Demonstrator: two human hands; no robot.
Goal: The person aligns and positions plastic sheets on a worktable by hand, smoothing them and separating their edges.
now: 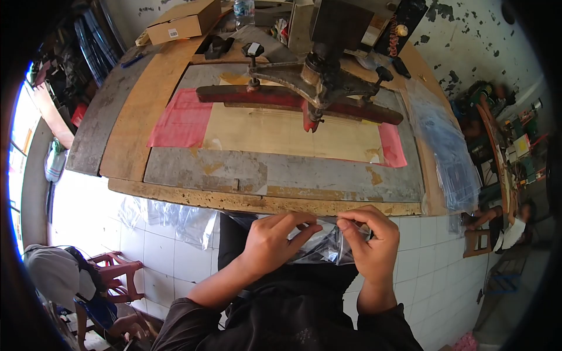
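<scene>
Over the lap, just in front of the table's near edge, a clear plastic sheet (316, 248) hangs between both hands. My left hand (278, 240) pinches its upper left part with thumb and fingers. On the other side my right hand (372, 237) holds the sheet between thumb and curled fingers. Beyond the hands, a machine with a red bar (263, 96) stands above a yellowish sheet (281, 131) with pink pieces (181, 120) at its ends, on a grey plate (205, 169).
Clear plastic sheets (448, 152) lie along the table's right side. More plastic (187, 222) hangs below the front edge. A cardboard box (184, 20) and a bottle (244, 11) stand at the back. People sit at the lower left (58, 272) and far right.
</scene>
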